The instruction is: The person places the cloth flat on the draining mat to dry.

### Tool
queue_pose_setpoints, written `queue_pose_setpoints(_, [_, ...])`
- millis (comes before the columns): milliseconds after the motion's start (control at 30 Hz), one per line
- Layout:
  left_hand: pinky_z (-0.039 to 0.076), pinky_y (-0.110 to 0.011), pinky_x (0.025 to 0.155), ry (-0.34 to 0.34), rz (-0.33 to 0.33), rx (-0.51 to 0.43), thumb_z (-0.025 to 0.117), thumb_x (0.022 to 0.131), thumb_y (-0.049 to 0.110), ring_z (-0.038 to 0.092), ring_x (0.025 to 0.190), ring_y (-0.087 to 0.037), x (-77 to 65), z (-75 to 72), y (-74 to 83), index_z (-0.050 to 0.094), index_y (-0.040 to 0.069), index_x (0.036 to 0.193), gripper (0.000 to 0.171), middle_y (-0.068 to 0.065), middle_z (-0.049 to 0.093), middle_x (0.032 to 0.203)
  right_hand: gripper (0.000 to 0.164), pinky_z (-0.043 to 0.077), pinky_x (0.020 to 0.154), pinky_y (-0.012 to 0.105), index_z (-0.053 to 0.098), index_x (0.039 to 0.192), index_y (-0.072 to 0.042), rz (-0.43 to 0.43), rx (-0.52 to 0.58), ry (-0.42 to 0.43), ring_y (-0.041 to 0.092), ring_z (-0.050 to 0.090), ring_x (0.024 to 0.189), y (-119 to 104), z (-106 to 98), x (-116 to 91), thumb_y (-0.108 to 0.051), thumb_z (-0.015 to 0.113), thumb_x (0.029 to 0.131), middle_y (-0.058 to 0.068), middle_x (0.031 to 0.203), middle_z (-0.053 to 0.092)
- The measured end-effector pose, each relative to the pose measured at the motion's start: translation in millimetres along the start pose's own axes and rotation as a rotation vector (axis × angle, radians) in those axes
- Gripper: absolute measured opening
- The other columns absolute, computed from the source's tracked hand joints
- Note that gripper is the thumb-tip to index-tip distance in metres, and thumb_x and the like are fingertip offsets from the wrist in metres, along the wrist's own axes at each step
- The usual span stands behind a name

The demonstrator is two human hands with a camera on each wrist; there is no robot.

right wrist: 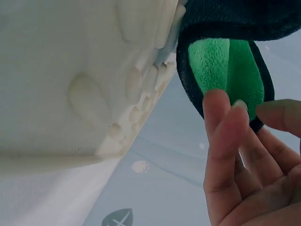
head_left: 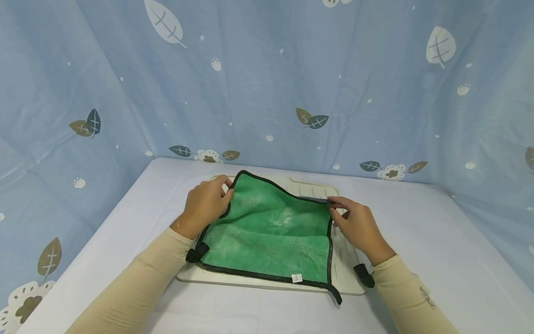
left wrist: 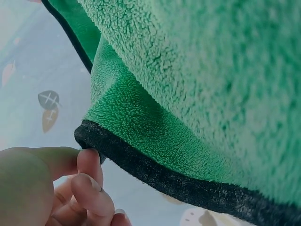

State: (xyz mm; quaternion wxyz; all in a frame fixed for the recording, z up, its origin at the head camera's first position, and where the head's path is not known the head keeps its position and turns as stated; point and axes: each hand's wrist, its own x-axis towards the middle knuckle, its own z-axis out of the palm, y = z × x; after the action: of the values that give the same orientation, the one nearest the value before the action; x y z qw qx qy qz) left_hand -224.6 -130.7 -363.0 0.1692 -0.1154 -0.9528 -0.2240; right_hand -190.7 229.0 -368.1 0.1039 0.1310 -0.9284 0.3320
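Observation:
A green plush towel (head_left: 267,255) with a black border lies partly over a cream tray (head_left: 319,189), its far part lifted and sagging in folds. My left hand (head_left: 206,202) pinches the towel's far left border between thumb and fingers. In the left wrist view, the thumb and fingertips (left wrist: 89,162) meet at the black edge. At the far right corner, my right hand (head_left: 356,225) pinches the border. The right wrist view shows the edge curled, with a dark underside (right wrist: 240,16). A small white label (head_left: 296,278) sits on the near border, and a black loop (head_left: 335,294) hangs off the near right corner.
The tray rests on a white-covered table (head_left: 421,241). Ridges and raised bumps (right wrist: 134,84) mark the tray's surface. A blue curtain (head_left: 267,83) with leaf and flower prints hangs behind and at both sides. Black straps (head_left: 364,275) are at both wrists.

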Motion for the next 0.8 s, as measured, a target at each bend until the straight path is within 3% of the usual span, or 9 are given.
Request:
queue_pose_setpoints(300, [0.035,-0.028,0.04,-0.036,-0.043,-0.008,0.065,0.098,0.022,0.05,0.045,-0.012,0.6,1.0,-7.2,0.067,0.011,0.106,0.015,-0.001,0.07,0.073,0.062,0.049,0.053,0.028,0.038,0.155,-0.011,-0.004,0.051,-0.117,0.022,0.072,0.078,-6.2,0.6,-2.6,-0.015,0.063,0.098,0.02,0.146,0.052])
queue_pose_setpoints(533, [0.038,-0.031,0.044,-0.117,-0.1,0.004,0.063,0.098,0.023,0.053,0.049,-0.015,-0.6,0.0,-9.1,0.067,0.013,0.104,0.012,0.001,0.068,0.072,0.071,0.052,0.064,0.03,0.028,0.158,-0.011,0.007,0.018,-0.206,0.021,0.071,0.088,-3.2,4.5,-0.9,-0.017,0.064,0.098,0.023,0.124,0.065])
queue_pose_setpoints(800, [0.038,-0.032,0.045,-0.157,-0.116,0.007,0.063,0.098,0.023,0.053,0.05,-0.017,-0.3,-0.1,-9.5,0.066,0.014,0.102,0.01,0.002,0.064,0.067,0.072,0.055,0.074,0.035,0.026,0.159,-0.013,0.012,0.008,-0.234,0.029,0.069,0.101,-0.8,8.7,-0.3,-0.021,0.063,0.098,0.023,0.128,0.063])
